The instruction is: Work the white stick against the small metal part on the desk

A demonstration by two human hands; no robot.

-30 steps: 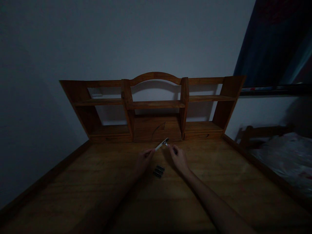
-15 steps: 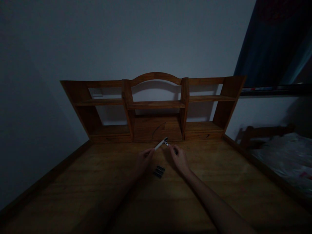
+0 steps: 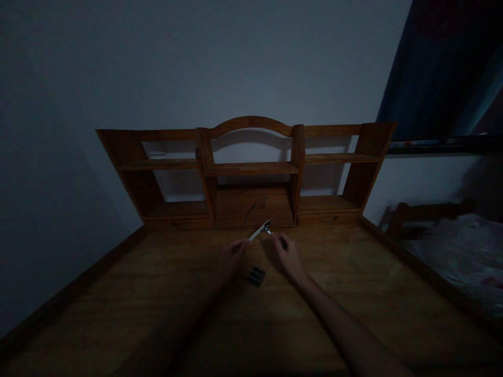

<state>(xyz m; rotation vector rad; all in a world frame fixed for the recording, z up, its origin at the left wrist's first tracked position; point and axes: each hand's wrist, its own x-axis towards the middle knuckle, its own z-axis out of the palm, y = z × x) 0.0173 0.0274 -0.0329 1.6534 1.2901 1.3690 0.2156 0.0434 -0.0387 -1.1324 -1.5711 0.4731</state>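
Note:
My left hand (image 3: 232,256) is closed on the lower end of a slim white stick (image 3: 258,231), which slants up to the right. At its upper end a small dark piece (image 3: 268,223) shows. In my right hand (image 3: 288,255) is a small tool with a silver, looped-looking tip (image 3: 268,230) and a dark part by the fingers. That tip meets or nearly meets the stick's dark end; dim light hides whether they touch. Small dark oblong pieces (image 3: 256,276) lie side by side on the wooden desk (image 3: 353,283), between and below my hands.
A wooden shelf unit (image 3: 251,168) stands along the desk's back edge, against a pale wall. Raised wooden rims (image 3: 393,251) run along the sides. To the right are a dark curtain (image 3: 428,68) and a pale, crumpled covering (image 3: 459,251) beside a wooden frame.
Almost nothing differs. Both hands keep their places and their holds, with the silver tip still at the dark end of the white stick.

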